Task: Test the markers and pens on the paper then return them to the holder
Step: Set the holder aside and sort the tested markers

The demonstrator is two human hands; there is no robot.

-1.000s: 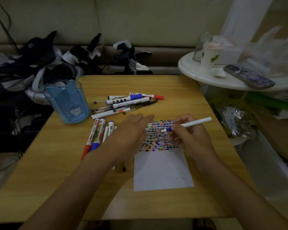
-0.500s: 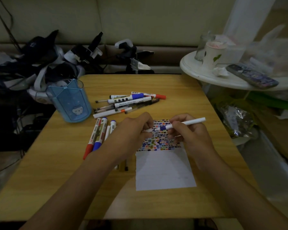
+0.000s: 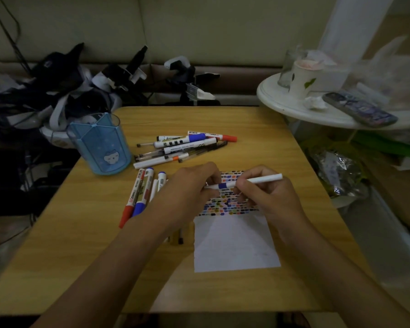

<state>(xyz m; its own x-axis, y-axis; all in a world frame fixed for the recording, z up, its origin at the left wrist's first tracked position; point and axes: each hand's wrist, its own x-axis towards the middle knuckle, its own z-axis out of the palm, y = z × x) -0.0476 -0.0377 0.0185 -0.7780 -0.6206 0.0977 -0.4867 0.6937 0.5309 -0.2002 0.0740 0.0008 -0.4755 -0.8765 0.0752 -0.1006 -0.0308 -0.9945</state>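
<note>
A white pen with a blue band (image 3: 258, 180) is held level above the paper (image 3: 234, 242). My right hand (image 3: 268, 192) grips its barrel. My left hand (image 3: 194, 188) pinches the pen's left end, where the cap sits. The paper's top part carries rows of small coloured marks. The blue pen holder (image 3: 100, 143) stands at the table's left edge, its inside not visible. A pile of markers and pens (image 3: 185, 145) lies beyond my hands. More markers (image 3: 142, 190) lie to the left of my left hand, partly hidden under my forearm.
The wooden table (image 3: 81, 256) ends close on every side. A white round side table (image 3: 294, 107) at the right holds a paper cup (image 3: 303, 76), a glass and a phone (image 3: 360, 112). Dark bags and straps are heaped behind the holder.
My left hand lifted off the paper and closed its fingers on the pen's left end. My right hand tipped the pen level and brought it toward the left hand.
</note>
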